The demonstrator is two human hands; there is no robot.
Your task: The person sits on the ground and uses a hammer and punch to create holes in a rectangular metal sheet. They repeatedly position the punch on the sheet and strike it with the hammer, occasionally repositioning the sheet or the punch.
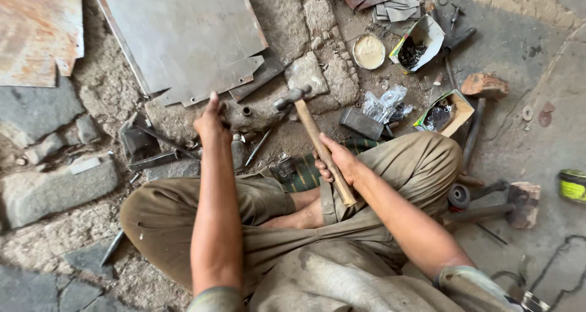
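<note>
The right hand [339,163] gripped a hammer [317,142] mid-handle; head-heavy and stiff, it would likely swing best held lower. The left hand [210,120] rested closed near small metal parts [244,135] on the stone floor [36,190].

Wooden-handled hammer [317,142], steel head up, tilted over what seems a small metal piece [246,111].

Ahead of your right knee you have two open cardboard boxes: a white one [421,40] with green-yellow printed sides, and a tan one [448,112] nearer you. A crumpled clear plastic bag [384,103] lies beside them. At far right sits what may be a yellow-labelled tin [572,186].
</note>
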